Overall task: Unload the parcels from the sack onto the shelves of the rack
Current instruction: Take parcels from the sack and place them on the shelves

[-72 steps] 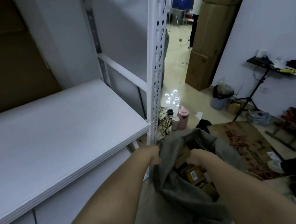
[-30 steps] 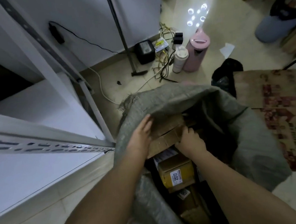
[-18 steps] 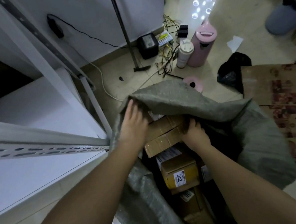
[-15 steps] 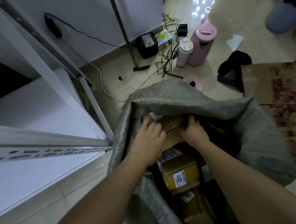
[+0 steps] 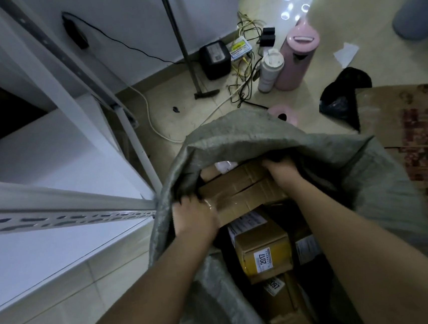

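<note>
A grey woven sack (image 5: 247,135) stands open on the floor beside the white rack (image 5: 64,218), full of cardboard parcels. A long brown taped box (image 5: 239,188) lies across the top of the load. My left hand (image 5: 194,216) grips its near left end and my right hand (image 5: 281,171) grips its far right end, under the sack's folded rim. Below it sits a yellow-taped box labelled 2017 (image 5: 263,251), with more parcels deeper down. The rack's white shelf (image 5: 46,251) is at left, level with the sack's mouth.
A pink flask (image 5: 294,57), a white tumbler (image 5: 269,70), a black adapter (image 5: 215,60) and tangled cables lie on the tiled floor behind the sack. A black bag (image 5: 345,94) and a patterned cardboard sheet (image 5: 420,147) lie to the right. The rack's upright (image 5: 135,140) stands close left.
My left hand has slid from the box's top down to its left end. My right hand has moved further under the sack's rim. The box has tilted slightly.
</note>
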`<move>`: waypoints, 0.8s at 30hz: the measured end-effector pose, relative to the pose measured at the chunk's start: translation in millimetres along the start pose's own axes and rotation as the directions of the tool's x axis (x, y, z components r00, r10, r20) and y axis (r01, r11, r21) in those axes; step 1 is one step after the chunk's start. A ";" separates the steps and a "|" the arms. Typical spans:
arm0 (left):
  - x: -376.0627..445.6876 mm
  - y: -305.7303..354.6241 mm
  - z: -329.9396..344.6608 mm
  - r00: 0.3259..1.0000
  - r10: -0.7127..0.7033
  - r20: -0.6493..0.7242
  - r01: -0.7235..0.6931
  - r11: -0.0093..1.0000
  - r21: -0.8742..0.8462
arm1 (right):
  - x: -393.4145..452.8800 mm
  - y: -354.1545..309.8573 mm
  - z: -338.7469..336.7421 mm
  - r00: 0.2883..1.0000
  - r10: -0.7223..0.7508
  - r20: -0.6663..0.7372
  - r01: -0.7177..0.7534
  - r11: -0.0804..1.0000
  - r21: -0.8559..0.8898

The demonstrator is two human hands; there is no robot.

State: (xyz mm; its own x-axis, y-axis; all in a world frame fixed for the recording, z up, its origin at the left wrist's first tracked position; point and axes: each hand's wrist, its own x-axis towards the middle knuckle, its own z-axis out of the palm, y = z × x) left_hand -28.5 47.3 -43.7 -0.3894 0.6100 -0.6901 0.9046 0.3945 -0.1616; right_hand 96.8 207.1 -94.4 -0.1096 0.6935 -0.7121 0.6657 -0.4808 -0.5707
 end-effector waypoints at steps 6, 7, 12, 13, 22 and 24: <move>18.3 37.1 16.0 0.861 -0.117 0.494 0.414 -0.403 -0.816 | -8.5 23.5 15.7 0.991 0.133 -0.010 -0.131 0.987 0.087; 20.0 38.3 20.3 0.853 -0.137 0.503 0.385 -0.484 -0.786 | -13.5 26.9 13.7 0.990 0.129 -0.056 -0.122 0.986 0.116; -18.2 51.4 27.1 0.795 -0.140 0.590 0.449 -0.518 -0.728 | -55.8 41.4 -1.0 0.929 0.176 -0.326 -0.084 0.957 0.277; -30.4 53.2 27.7 0.788 -0.099 0.607 0.453 -0.576 -0.681 | -67.7 41.8 -4.6 0.915 0.213 -0.342 -0.098 0.941 0.323; -124.3 22.9 10.2 0.850 -0.124 0.512 0.334 -0.624 -0.706 | -162.9 44.9 -40.2 0.943 0.328 -0.060 -0.210 0.724 0.657; -141.8 11.3 3.3 0.884 -0.124 0.450 0.318 -0.547 -0.775 | -180.0 41.2 -42.0 0.943 0.332 0.012 -0.247 0.677 0.693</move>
State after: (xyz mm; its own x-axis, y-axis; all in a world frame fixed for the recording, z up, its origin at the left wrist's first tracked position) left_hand 37.5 -37.0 50.0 -0.3781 0.1811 -0.9079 -0.7528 0.5106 0.4154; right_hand 175.0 85.0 27.4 0.1088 0.4883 -0.8659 -0.0337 -0.8687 -0.4941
